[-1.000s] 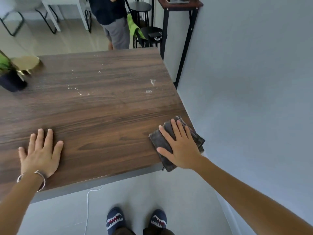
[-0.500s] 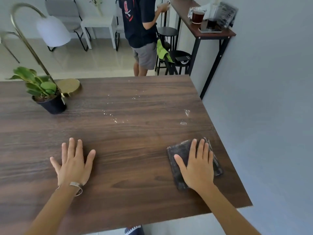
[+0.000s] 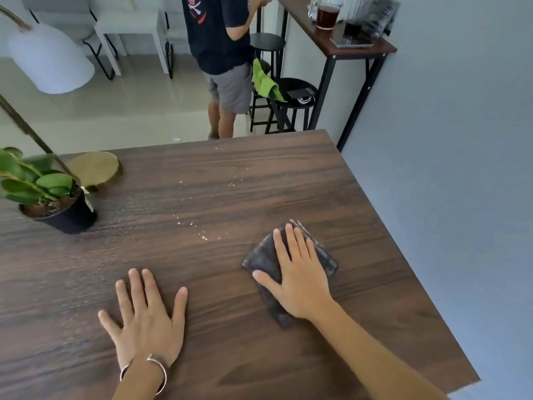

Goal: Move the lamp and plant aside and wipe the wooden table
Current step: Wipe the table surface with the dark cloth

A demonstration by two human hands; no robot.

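- Wooden table [image 3: 259,356]: stands against a grey wall on the right; white specks [image 3: 202,226] lie at centre.
- Far left: black pot [image 3: 70,216] containing soil and a green plant [image 3: 31,177]; just behind it, the lamp [image 3: 95,168] on its brass base.
- Left hand [image 3: 148,319]: flat on the table, fingers spread wide.
- Right hand [image 3: 297,278]: fingers extended, pressing a dark folded cloth [image 3: 264,261] onto the table, near right.

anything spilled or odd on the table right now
Yes: a scatter of small pale specks or droplets lies mid-table, trailing toward the far edge, unwiped. The cloth under the right hand sits just right of them. Plant and lamp base stand upright.
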